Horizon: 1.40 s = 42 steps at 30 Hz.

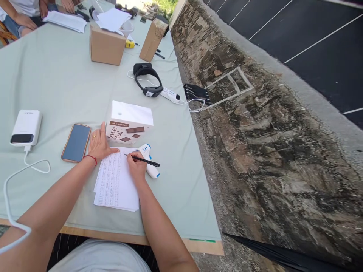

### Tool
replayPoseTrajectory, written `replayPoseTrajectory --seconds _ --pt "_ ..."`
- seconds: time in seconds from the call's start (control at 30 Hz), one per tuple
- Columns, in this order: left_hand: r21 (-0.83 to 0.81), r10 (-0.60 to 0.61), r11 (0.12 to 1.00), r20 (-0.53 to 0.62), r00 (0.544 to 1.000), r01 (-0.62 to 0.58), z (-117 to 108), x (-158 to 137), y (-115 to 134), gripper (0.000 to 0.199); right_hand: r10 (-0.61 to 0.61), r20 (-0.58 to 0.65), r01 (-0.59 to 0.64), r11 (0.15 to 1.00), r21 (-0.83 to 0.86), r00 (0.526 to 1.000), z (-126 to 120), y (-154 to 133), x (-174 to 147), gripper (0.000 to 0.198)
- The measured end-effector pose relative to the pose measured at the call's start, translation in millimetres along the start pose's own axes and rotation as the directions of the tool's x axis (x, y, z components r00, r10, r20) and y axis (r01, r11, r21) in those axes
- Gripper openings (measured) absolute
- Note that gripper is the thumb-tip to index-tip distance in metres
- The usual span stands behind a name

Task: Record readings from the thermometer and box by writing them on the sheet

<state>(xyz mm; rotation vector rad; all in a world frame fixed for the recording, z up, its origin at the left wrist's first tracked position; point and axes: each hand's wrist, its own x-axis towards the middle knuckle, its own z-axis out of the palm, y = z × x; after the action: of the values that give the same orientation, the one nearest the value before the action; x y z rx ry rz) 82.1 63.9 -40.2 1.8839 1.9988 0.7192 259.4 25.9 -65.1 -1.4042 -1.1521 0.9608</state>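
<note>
My right hand [136, 165] is closed around a black pen [150, 163], its tip at the top right of a handwritten sheet of paper [113, 181]. Columns of small writing cover the sheet's left part, and more sheets lie under it. My left hand [99, 143] lies spread at the upper left of the paper, thumb on the sheet, fingers beside a white carton [130, 122] printed "Super Meal". A smartphone [76, 142] with a dark screen lies left of that hand. Partly behind my right hand is a white and blue thermometer gun [152, 170].
A white power bank [26, 126] with a cable lies at left. Beyond the carton are a black headset [149, 81], a brown cardboard box [106, 47] and a tall carton [153, 39]. Other people's hands [25, 20] show at the far left. The table edge runs along the right.
</note>
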Motion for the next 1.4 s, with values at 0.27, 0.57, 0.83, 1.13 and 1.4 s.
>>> replayPoseTrajectory --seconds 0.27,0.57,0.83,1.13,1.4 --pt "-0.017 0.011 1.000 -0.007 1.000 -0.011 1.7 -0.4 -1.4 0.144 -0.058 0.037 0.060 0.997 -0.053 0.998 0.5 2.2 1.0 0.012" --pt "-0.012 0.011 1.000 -0.003 1.000 -0.011 0.2 -1.1 -0.2 0.140 -0.058 0.043 0.061 0.995 -0.080 0.997 0.4 0.7 0.5 0.011" --pt "0.003 -0.008 1.000 0.017 1.000 0.008 -2.3 -0.5 3.1 0.139 -0.065 0.047 0.069 0.993 -0.100 0.997 -0.8 0.5 0.4 0.010" --pt "0.034 -0.022 0.999 0.029 0.999 0.021 -5.6 -1.4 5.6 0.138 -0.016 0.006 0.017 0.996 -0.087 1.000 1.0 0.4 0.2 0.016" --pt "0.028 -0.050 0.998 0.050 0.997 0.049 -8.5 -1.0 8.8 0.137 -0.049 0.019 0.051 0.993 -0.111 0.999 1.2 3.0 0.8 0.014"
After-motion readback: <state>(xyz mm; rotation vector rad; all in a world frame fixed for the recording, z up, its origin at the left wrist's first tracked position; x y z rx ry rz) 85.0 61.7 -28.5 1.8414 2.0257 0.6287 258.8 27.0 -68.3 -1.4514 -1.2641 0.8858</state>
